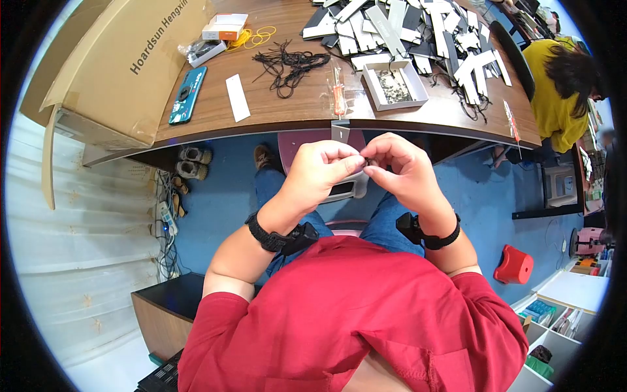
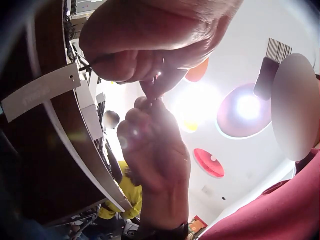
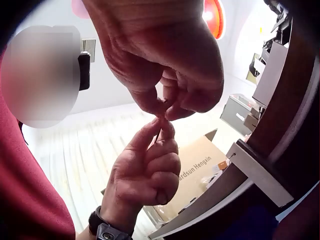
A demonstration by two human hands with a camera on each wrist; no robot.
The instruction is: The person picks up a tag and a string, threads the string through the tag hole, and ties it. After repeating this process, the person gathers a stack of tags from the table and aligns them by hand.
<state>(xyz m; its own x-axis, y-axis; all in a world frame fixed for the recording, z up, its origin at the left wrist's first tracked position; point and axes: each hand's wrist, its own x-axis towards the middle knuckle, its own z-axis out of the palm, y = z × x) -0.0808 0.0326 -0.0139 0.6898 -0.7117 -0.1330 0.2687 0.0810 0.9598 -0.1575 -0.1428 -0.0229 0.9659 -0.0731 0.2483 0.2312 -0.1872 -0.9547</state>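
Note:
Both hands meet in front of the desk edge, fingertips close together. The left hand pinches a thin black cord between thumb and forefinger. From the other side the right hand pinches the same cord, mostly hidden by the fingers. A grey-white hang tag with a punched hole juts out beyond the left hand, a short black string at its hole. In the head view this tag overlaps the desk's front edge, just past the fingertips.
On the desk lie a heap of black and white tags, a white box of small pieces, a tangle of black cords, a blue phone and a white strip. A large carton stands left; another person sits right.

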